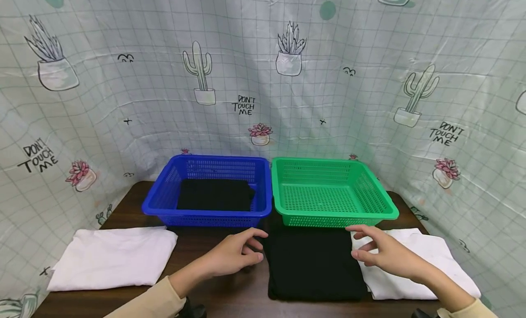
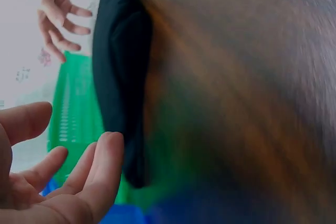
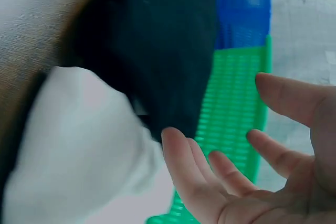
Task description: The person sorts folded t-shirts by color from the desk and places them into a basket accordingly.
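A folded black cloth (image 1: 316,265) lies on the dark wooden table, with one hand on each side of it. My left hand (image 1: 235,253) hovers near its left edge, fingers loosely bent and nothing in them. On the other side is my right hand (image 1: 384,253), fingers spread beside the far right corner, also holding nothing. In the right wrist view the fingertips come close to the black cloth (image 3: 157,51); whether they touch it I cannot tell. A folded white cloth (image 1: 427,268) lies partly beneath my right hand and forearm, right beside the black one.
Behind the cloths stand a blue basket (image 1: 207,213) with a folded black cloth (image 1: 215,195) inside and, to its right, a green basket (image 1: 339,215). Another folded white cloth (image 1: 117,258) lies at the left of the table (image 1: 230,295). A patterned curtain (image 1: 263,71) hangs behind.
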`<state>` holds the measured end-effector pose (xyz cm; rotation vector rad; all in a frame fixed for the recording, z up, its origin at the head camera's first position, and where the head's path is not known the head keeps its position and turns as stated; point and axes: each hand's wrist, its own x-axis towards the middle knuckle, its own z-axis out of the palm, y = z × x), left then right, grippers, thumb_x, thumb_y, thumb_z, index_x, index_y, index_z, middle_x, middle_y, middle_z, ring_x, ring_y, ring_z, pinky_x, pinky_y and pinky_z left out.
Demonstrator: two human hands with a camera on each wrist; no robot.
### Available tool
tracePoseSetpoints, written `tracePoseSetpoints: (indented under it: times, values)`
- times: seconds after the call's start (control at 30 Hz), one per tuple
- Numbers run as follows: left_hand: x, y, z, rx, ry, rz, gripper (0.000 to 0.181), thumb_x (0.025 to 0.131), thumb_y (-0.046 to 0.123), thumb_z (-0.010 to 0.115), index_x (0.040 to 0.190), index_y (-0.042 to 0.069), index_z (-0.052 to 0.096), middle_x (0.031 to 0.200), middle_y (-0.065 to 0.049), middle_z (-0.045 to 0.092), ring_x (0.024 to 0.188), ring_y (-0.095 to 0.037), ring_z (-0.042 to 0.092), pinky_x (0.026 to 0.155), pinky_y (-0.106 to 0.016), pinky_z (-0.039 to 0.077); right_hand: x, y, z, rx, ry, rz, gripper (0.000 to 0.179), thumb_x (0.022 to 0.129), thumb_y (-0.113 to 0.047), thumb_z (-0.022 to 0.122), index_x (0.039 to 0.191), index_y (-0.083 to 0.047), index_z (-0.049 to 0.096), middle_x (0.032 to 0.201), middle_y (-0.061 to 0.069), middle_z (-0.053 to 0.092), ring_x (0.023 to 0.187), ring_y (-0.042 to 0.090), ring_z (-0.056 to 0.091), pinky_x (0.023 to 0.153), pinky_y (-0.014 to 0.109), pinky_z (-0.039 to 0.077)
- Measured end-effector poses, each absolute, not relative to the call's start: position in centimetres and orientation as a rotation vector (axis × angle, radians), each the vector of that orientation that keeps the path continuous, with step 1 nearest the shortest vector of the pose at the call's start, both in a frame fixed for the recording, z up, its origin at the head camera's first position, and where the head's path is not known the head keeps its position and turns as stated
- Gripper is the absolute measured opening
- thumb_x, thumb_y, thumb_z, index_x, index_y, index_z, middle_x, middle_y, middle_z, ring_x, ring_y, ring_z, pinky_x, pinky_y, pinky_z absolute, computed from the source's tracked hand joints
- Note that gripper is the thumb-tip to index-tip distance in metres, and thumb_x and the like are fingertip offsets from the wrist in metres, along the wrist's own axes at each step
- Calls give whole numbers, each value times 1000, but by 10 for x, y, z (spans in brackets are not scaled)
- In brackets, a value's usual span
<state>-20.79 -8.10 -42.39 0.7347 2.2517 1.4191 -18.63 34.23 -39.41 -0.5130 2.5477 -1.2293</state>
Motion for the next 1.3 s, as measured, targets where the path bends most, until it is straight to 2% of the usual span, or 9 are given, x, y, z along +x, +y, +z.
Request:
tracePoseSetpoints:
  times: [0.2, 0.33, 0.5, 0.63, 0.8, 0.9, 1.1, 1.3]
  values:
    - [-211, -67, -438, 595, 2096, 1488, 58, 102, 17, 72, 155, 11, 49, 138, -20, 61, 106, -30, 74, 86, -46, 63, -186, 349, -413, -405, 2349, -1288, 76, 105, -20, 70, 164, 1, 27, 146, 39, 43, 111, 31, 71, 82, 42, 64]
    - [-215, -59, -444, 475, 1950, 1571, 66, 102, 11, 72, 160, 8, 41, 143, -24, 55, 111, -33, 72, 92, -48, 62, -188, 352, -420, -329, 2278, -1312, 78, 106, -21, 68, 165, 1, 21, 142, 37, 45, 115, 34, 68, 85, 49, 63]
    - [-221, -49, -447, 387, 1809, 1648, 71, 101, 6, 72, 162, 6, 35, 142, -27, 51, 114, -33, 69, 94, -50, 60, -192, 348, -426, -247, 2240, -1331, 82, 107, -24, 68, 167, -2, 16, 147, 40, 36, 124, 42, 61, 89, 54, 60]
    - [-224, -40, -449, 369, 1769, 1651, 73, 100, 5, 72, 163, 7, 34, 136, -26, 52, 113, -34, 69, 96, -53, 60, -195, 339, -433, -245, 2161, -1395, 85, 107, -23, 66, 169, -6, 11, 153, 40, 33, 135, 47, 51, 96, 51, 57]
    - [-223, -27, -450, 353, 1781, 1656, 79, 99, 3, 74, 164, 8, 30, 135, -26, 52, 111, -36, 69, 95, -54, 59, -198, 326, -444, -302, 1995, -1529, 89, 108, -18, 64, 170, -9, 0, 160, 33, 33, 136, 35, 55, 102, 38, 54]
    - [-222, -21, -453, 329, 1833, 1662, 83, 96, 4, 77, 164, 11, 31, 136, -26, 50, 110, -34, 68, 94, -53, 59, -198, 319, -448, -300, 2047, -1531, 91, 106, -19, 67, 171, -10, 4, 163, 30, 29, 137, 31, 53, 99, 32, 53]
    - [-220, -19, -457, 324, 1911, 1645, 85, 93, 7, 81, 163, 17, 34, 138, -25, 53, 120, -35, 63, 101, -56, 54, -195, 310, -454, -272, 2091, -1573, 91, 104, -20, 72, 171, -13, 11, 165, 29, 26, 135, 33, 55, 99, 34, 55]
    - [-218, -21, -453, 360, 1876, 1668, 87, 94, 6, 80, 165, 21, 32, 142, -24, 50, 123, -37, 59, 103, -60, 51, -189, 305, -456, -263, 2146, -1583, 90, 102, -20, 74, 171, -14, 17, 170, 24, 15, 155, 45, 22, 110, 36, 43]
